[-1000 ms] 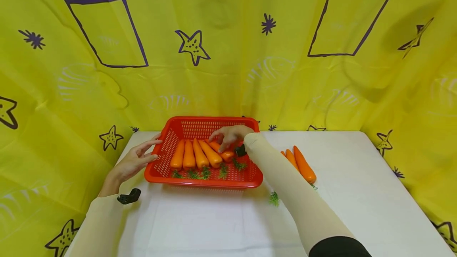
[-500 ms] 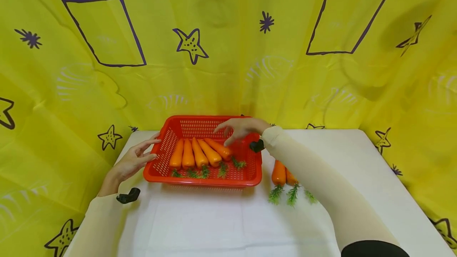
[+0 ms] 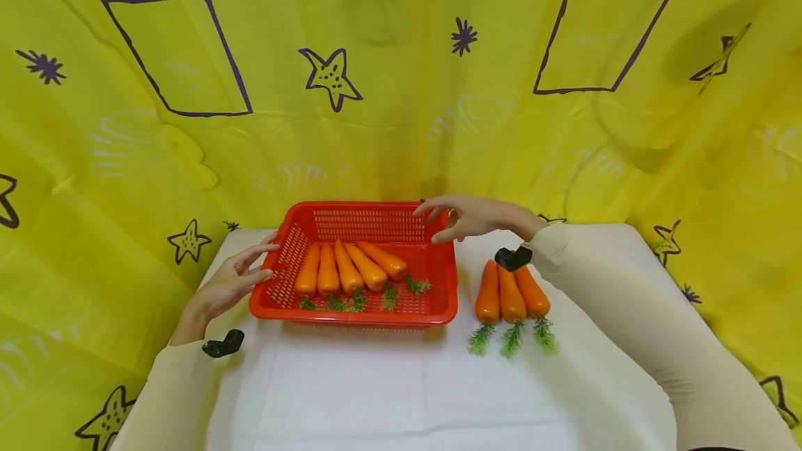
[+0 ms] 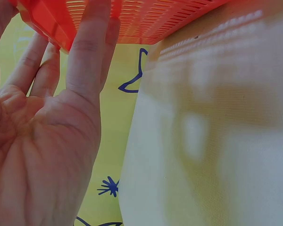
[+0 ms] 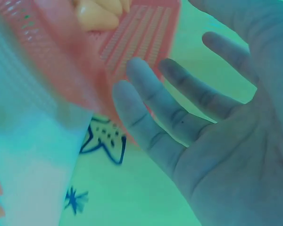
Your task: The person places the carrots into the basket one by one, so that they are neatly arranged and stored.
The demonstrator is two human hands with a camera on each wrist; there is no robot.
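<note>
A red plastic basket [image 3: 354, 312] with slotted walls sat on a white table [image 3: 401, 395], in front of a yellow backdrop [image 3: 388, 89] printed with purple stars and rectangles. Inside the basket lay 5 orange carrots [image 3: 347, 270] side by side, their green tops pointing toward the person.

The left hand [image 3: 228, 284] rested against the basket's left wall, fingers straight and slightly spread, holding nothing; the left wrist view showed the open palm with fingertips [image 4: 92, 28] touching the orange-red plastic.

The right hand [image 3: 470, 218] hovered above the basket's far right corner, palm down, fingers relaxed and spread apart, empty. The right wrist view, tinted blue-green, showed the same open palm [image 5: 226, 141] with the basket wall just beyond the fingers.

Just right of the basket, 3 more carrots [image 3: 510, 291] lay together on the table, touching one another, leafy ends toward the person, below the right wrist.
</note>
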